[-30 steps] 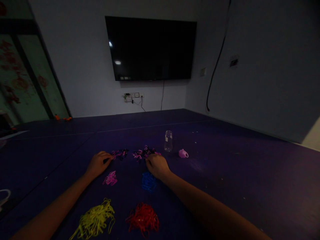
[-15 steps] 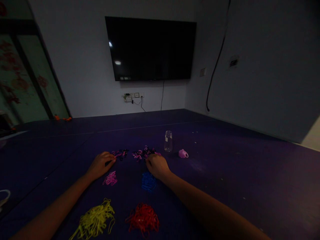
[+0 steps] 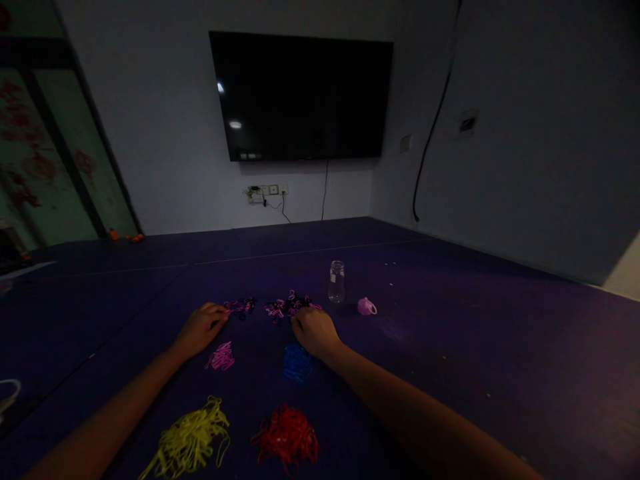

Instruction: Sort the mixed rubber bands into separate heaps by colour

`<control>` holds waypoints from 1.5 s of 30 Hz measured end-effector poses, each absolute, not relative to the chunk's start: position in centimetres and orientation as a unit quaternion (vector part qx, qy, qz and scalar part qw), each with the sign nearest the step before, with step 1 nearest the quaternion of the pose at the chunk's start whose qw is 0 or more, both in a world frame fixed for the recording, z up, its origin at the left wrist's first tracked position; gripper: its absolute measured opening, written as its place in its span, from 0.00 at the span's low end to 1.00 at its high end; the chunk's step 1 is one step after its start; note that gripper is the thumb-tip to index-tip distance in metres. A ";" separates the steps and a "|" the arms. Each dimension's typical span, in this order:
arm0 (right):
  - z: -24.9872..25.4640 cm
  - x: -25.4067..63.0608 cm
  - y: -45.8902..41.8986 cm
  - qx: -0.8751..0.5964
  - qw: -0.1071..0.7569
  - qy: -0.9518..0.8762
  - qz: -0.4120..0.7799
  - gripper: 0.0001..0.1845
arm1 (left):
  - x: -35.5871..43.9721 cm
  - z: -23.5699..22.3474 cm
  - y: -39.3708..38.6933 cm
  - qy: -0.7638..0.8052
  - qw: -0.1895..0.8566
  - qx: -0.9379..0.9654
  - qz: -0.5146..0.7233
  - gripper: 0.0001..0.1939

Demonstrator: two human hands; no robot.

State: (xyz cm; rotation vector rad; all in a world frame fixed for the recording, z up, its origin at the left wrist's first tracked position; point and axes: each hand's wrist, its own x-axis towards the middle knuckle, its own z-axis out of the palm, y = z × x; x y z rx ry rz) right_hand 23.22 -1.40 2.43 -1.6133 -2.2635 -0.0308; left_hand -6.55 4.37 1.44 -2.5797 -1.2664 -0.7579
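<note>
Two small mixed piles of pink and dark loops that look like rubber bands lie on the dark purple surface. At the left mixed pile (image 3: 241,307), the fingertips of my left hand (image 3: 201,328) touch the edge, with thumb and fingers apart. My right hand (image 3: 316,331) is curled at the near side of the right mixed pile (image 3: 293,304); its fingertips are hidden from view. Closer to me lie a pink band pile (image 3: 221,357), a blue band pile (image 3: 297,363), a yellow band pile (image 3: 193,440) and a red band pile (image 3: 287,437).
Beyond my right hand a clear bottle (image 3: 337,283) stands upright, with a pink cap (image 3: 367,307) beside it. A television (image 3: 305,100) hangs on the far wall above several sockets (image 3: 270,191). A white looped object (image 3: 11,387) shows at the left edge.
My left hand has drawn back slightly to the left at the pile's edge. My right hand stays almost in the same place.
</note>
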 end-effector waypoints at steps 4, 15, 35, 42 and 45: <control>2.4 23.2 -1.4 -0.569 0.179 -0.803 -0.011 0.16 | -6.6 1.4 4.5 -0.421 0.076 -0.866 -0.257 0.17; 2.7 23.1 -1.6 -0.577 0.170 -0.799 -0.010 0.17 | -6.7 1.3 4.6 -0.430 0.061 -0.859 -0.270 0.16; 2.3 23.2 -1.4 -0.569 0.176 -0.803 -0.005 0.17 | -7.4 6.1 2.4 -0.392 -0.420 -0.807 -0.140 0.11; 2.4 23.2 -1.5 -0.568 0.179 -0.803 -0.006 0.17 | -7.3 6.7 1.4 -0.452 -0.488 -0.730 -0.154 0.10; 2.4 23.2 -1.6 -0.567 0.182 -0.804 -0.007 0.17 | -7.5 6.5 1.3 -0.461 -0.502 -0.713 -0.166 0.10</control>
